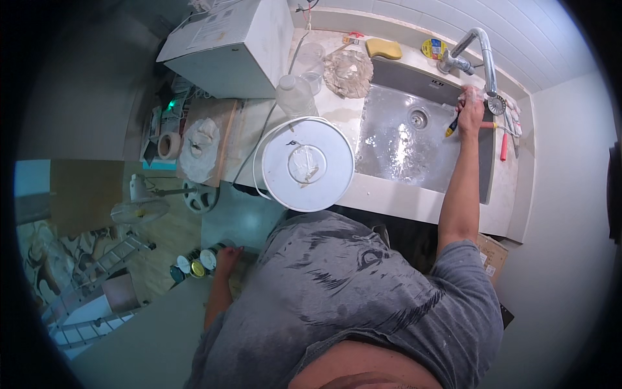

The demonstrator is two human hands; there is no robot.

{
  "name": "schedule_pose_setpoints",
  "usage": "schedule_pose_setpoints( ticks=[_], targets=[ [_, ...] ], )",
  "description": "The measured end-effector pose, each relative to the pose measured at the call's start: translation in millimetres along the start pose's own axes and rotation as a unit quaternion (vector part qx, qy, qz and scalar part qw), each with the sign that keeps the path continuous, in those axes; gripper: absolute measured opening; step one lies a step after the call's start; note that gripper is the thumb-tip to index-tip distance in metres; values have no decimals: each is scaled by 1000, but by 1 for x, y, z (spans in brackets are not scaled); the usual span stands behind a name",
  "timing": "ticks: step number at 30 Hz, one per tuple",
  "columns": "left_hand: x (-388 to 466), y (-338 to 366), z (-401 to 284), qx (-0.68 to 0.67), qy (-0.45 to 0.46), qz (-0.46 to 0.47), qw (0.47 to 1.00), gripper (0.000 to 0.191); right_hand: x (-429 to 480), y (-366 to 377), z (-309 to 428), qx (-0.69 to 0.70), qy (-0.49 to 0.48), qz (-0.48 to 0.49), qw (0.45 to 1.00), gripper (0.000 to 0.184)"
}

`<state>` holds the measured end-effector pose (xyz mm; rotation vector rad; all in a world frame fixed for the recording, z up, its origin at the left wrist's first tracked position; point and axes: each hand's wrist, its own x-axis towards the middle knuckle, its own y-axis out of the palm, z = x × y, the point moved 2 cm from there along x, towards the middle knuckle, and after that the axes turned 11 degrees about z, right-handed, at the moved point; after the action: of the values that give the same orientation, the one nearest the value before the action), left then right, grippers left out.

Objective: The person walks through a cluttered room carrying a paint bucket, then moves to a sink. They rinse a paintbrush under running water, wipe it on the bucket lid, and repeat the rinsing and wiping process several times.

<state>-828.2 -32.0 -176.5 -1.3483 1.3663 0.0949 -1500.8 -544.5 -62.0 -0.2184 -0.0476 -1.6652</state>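
Note:
My right hand (470,116) reaches over the right side of the steel sink (388,131), just below the spout of the chrome faucet (478,48). Something translucent, water or a wet film, blurs its fingers. A black and yellow tool handle (452,127) shows at the left of this hand; whether the fingers grip it is hidden. A red handle with a yellow end (489,125) sticks out on the other side. Low at my side hangs my left hand (228,258), holding nothing, its fingers apart near several paint cans (209,260).
A lidded white bucket (320,160) stands at the counter's front edge, before a clear plastic jug (295,95). A yellow sponge (384,48) lies behind the sink. A large white box (233,48), masking tape (168,146) and a fan (141,209) are leftward. Ladders (97,277) lean beyond.

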Motion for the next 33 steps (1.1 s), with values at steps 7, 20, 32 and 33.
schedule_pose_setpoints(
  ticks=[7, 20, 32, 33],
  targets=[
    [-7, 1, -20, 0, 31, -1, 1000, 47, 6, 4, -8, 49, -28, -47, 997, 25],
    [1, 0, -20, -77, 0, 11, 997, 43, 7, -1, -15, 74, -22, -43, 996, 23],
    [-1, 2, -14, -83, -4, 11, 996, 43, -1, 12, 1, 52, -44, -57, 996, 31],
    [0, 2, -13, -83, -3, 10, 996, 43, -1, 15, 3, 62, -39, -64, 995, 31]
  ],
)
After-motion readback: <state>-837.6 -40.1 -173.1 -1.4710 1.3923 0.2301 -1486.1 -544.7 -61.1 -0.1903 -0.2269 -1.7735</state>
